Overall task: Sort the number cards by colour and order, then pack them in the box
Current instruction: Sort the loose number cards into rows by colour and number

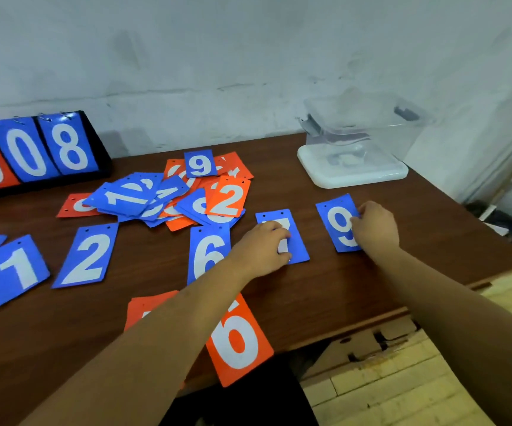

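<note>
On the tabletop (325,290), near right, the step in hand looks like laying out the blue row. Blue 1 (15,272), blue 2 (86,256), blue 6 (208,253), blue 7 (297,238) and blue 9 (339,222) lie in order.

Your left hand (264,247) covers the blue 7 with fingers bent; pinching or pressing, cannot tell. Your right hand (374,226) pinches the blue 9's right edge.

The mixed pile (162,195) lies behind the row. The clear box (362,133) stands back right.

Next move, likely: pick the missing blues from the pile.
</note>
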